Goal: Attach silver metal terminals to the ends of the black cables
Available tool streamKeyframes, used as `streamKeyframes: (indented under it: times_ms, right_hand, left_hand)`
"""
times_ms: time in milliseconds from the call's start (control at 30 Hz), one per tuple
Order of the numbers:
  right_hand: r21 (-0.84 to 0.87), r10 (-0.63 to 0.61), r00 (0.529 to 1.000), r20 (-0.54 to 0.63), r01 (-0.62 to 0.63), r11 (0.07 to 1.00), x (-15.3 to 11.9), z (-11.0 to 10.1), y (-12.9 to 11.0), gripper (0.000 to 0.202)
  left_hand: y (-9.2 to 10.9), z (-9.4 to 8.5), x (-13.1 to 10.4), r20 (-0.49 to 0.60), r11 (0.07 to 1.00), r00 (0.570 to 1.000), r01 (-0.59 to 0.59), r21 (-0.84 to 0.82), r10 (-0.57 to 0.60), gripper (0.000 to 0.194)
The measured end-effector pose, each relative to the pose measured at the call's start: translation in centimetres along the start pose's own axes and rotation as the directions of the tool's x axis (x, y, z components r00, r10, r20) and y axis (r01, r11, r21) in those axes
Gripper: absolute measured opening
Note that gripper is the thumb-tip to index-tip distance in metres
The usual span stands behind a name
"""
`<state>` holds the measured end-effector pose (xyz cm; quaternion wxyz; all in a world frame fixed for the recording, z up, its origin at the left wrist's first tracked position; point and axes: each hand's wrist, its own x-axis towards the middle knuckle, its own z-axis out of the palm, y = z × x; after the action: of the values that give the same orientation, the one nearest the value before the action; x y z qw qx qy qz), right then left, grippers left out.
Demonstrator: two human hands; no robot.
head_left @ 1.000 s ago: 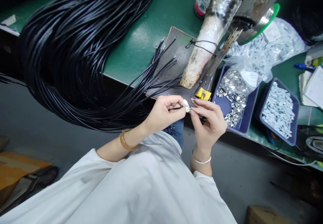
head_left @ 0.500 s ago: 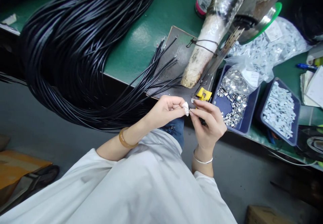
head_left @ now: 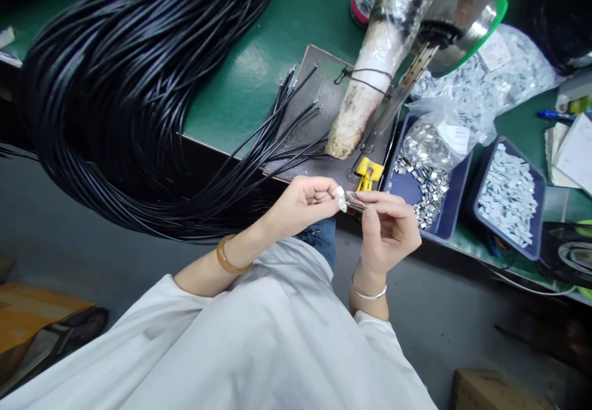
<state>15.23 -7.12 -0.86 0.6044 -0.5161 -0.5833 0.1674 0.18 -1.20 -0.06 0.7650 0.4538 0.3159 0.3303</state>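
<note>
My left hand [head_left: 311,203] is closed in a pinch, with a small white wrap [head_left: 340,198] at its fingertips. What it pinches is mostly hidden. Facing it, my right hand [head_left: 389,225] has thumb and fingers pressed together on a thin, shiny, wire-like piece [head_left: 355,203] that reaches toward the left fingertips. Its exact kind is too small to tell. Just beyond the hands a yellow-topped clip-like tool [head_left: 369,174] sits at the board's edge. Left of them, a large bundle of black cables [head_left: 115,108] hangs over the table edge, its stripped ends lying on the grey board [head_left: 309,114].
A blue bin [head_left: 444,228] holds small metal pieces and a plastic bag [head_left: 435,142]; another bin [head_left: 531,251] holds pale flat pieces. A wrapped tube [head_left: 356,102] slants over the board. Behind are a green-rimmed spool [head_left: 497,24] and a large bag [head_left: 513,83] on the green table [head_left: 240,83].
My right hand has shifted slightly right and down, its thumb now laid along the thin piece. The left hand keeps its pinch. The whole view has shifted a little.
</note>
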Motion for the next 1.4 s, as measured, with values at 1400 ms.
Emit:
streamKeyframes:
  times_ms: [1400]
  right_hand:
    - [-0.124,-0.114,0.99,-0.081,0.103,0.987,0.2,0.5,0.8,0.015]
  left_hand:
    - [0.3,0.1,0.1,-0.148,0.986,0.975,-0.168,-0.019,0.163,0.018]
